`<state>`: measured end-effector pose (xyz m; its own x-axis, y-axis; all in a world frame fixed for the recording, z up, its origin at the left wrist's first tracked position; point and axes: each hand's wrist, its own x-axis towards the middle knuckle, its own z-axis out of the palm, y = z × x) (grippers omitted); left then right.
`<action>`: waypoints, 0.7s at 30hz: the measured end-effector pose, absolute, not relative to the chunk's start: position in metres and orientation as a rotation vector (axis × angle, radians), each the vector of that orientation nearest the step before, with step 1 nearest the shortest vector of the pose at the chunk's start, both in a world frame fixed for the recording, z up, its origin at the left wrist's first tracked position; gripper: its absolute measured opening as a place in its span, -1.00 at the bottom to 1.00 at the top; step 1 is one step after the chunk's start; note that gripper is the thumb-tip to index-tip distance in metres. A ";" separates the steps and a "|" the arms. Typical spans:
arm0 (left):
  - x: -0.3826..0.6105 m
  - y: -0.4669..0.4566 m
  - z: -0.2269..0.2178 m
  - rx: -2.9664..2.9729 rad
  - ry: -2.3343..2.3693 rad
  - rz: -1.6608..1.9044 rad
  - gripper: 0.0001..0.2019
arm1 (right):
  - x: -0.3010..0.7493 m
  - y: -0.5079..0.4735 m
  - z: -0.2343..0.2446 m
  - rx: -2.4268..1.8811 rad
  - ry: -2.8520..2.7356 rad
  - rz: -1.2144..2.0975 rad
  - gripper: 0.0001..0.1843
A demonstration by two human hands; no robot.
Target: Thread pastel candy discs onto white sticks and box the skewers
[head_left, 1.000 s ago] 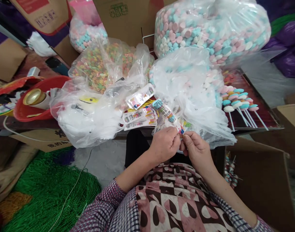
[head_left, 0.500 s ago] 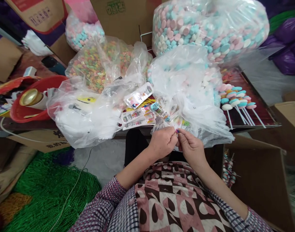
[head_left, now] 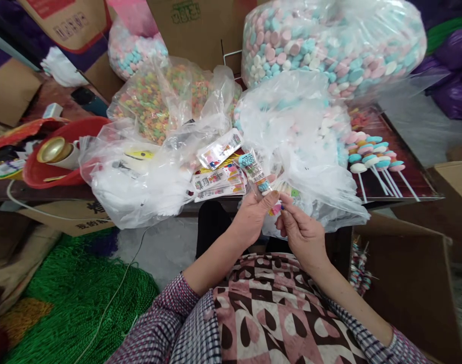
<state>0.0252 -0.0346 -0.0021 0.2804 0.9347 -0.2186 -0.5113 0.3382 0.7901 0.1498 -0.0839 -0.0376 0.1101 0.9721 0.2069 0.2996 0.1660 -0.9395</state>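
A clear printed packet (head_left: 257, 171) with marshmallows inside slants up and away from my hands at the table's front edge. My left hand (head_left: 250, 218) is closed around its lower part, the thumb lying across the wrapper. My right hand (head_left: 304, 233) pinches at the packet's near end, beside a pink and yellow printed bit. A small dark blue spot shows at the right fingertips; I cannot make out what it is. Flat printed cards (head_left: 219, 179) lie just left of the packet, with yellow ties between them. A thin clear bag (head_left: 310, 172) lies behind my right hand.
Large bags of pastel marshmallows (head_left: 329, 45) and coloured gummies (head_left: 151, 106) stand at the back. Marshmallow sticks (head_left: 378, 156) lie at the right. A red basin (head_left: 37, 172) sits left. An open carton (head_left: 405, 283) holds finished-looking sticks; green cords (head_left: 83, 283) cover the floor.
My left hand has shifted from the packet's near end onto its lower part, thumb now along it. More of the near end shows between my hands. My right hand keeps its pinch.
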 end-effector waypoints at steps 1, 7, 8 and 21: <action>0.029 -0.036 -0.003 0.634 0.748 1.075 -0.44 | 0.149 -0.085 -0.036 -1.351 -1.398 0.812 -0.67; 0.033 -0.042 -0.012 0.635 0.694 0.979 -0.59 | 0.138 -0.088 -0.028 -1.376 -1.362 0.931 -0.69; 0.031 -0.042 -0.014 0.635 0.699 0.961 -0.58 | 0.138 -0.087 -0.026 -1.365 -1.346 0.981 -0.67; 0.014 -0.049 0.009 0.584 0.211 0.457 -0.55 | 0.177 -0.048 0.016 -1.089 -1.094 1.520 -0.35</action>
